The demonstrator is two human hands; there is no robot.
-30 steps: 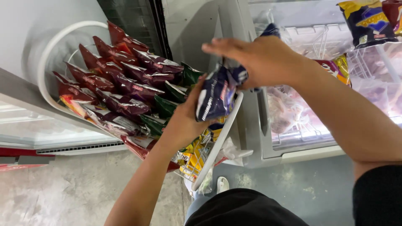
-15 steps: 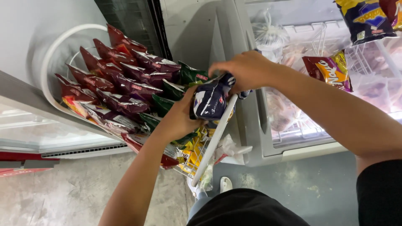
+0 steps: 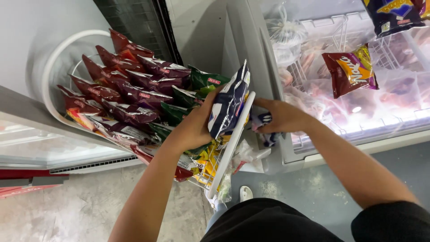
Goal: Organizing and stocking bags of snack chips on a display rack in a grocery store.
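My left hand (image 3: 193, 126) presses a dark blue and white snack bag (image 3: 229, 103) against the inner side of a white wire rack's rim (image 3: 230, 143). My right hand (image 3: 282, 117) is just right of that rim, lower down, closed on another dark blue packet (image 3: 265, 122) that shows only partly between the fingers. Rows of maroon snack bags (image 3: 130, 94) and green snack bags (image 3: 179, 112) fill the rack to the left of my left hand. Yellow packets (image 3: 207, 163) sit on the shelf under it.
A chest freezer (image 3: 358, 103) with a glass lid holds bagged frozen goods on the right; a red and yellow snack bag (image 3: 350, 71) and a dark blue one (image 3: 394, 15) lie on the lid. Grey concrete floor (image 3: 67, 210) lies below. A white-fronted cooler (image 3: 40, 143) stands at left.
My right hand dropped from above the blue bag to the right side of the rack rim. My left hand turned the blue bag upright against the rim.
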